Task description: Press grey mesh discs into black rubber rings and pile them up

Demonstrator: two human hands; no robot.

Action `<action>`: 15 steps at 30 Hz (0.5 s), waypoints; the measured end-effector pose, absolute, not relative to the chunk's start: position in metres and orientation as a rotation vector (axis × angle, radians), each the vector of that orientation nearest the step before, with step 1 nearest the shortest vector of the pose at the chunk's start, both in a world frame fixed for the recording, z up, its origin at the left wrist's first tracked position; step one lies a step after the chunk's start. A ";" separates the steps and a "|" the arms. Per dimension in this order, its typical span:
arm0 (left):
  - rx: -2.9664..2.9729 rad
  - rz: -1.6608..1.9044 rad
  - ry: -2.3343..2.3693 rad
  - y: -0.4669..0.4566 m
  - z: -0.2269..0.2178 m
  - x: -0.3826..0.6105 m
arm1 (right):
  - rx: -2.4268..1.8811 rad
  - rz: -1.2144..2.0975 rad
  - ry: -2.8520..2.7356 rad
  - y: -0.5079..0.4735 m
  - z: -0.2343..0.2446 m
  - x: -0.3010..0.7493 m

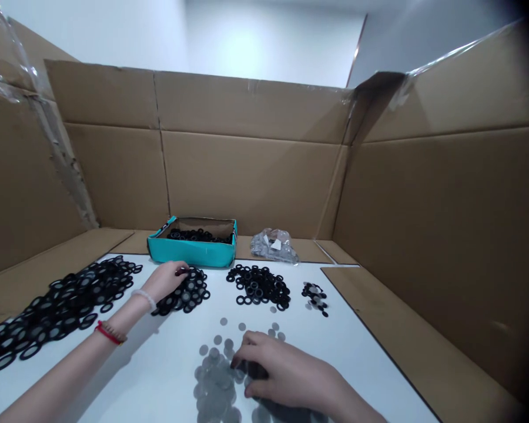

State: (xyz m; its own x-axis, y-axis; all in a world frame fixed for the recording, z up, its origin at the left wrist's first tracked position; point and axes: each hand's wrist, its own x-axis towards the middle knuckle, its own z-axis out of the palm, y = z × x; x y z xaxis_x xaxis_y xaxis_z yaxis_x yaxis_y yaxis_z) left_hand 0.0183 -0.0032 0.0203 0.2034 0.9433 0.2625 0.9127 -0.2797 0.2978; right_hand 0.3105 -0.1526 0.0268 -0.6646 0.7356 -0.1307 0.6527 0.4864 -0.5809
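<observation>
My left hand (165,282) reaches to the left-middle heap of black rings (189,294). Its fingers are pinched, with the dark edge of a black ring showing at the fingertips. Over a spread of thin grey translucent discs (216,382) hovers or rests my right hand (286,370), palm down. Its fingers are curved, and the thumb stands apart from them with discs below. Whether its fingertips touch a disc cannot be told. Part of the disc spread is hidden beneath this hand.
A long pile of black rings (66,305) lies at the left, another heap (262,288) right of centre, and a small mixed cluster (316,296) farther right. Behind stand a teal box (191,252) of rings and a clear plastic bag (273,245). Cardboard walls (255,170) surround the white surface.
</observation>
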 end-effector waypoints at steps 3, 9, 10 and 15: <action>2.449 0.673 1.863 -0.008 0.022 0.033 | -1.184 0.914 -2.581 -0.151 0.025 0.310; 2.698 0.624 1.469 -0.017 0.003 0.096 | -1.165 0.904 -2.510 -0.150 0.022 0.310; 2.708 0.618 1.430 -0.015 -0.002 0.104 | -1.168 0.918 -2.498 -0.150 0.022 0.310; 2.635 0.647 1.365 -0.001 -0.012 0.118 | -1.142 0.969 -2.444 -0.143 0.019 0.316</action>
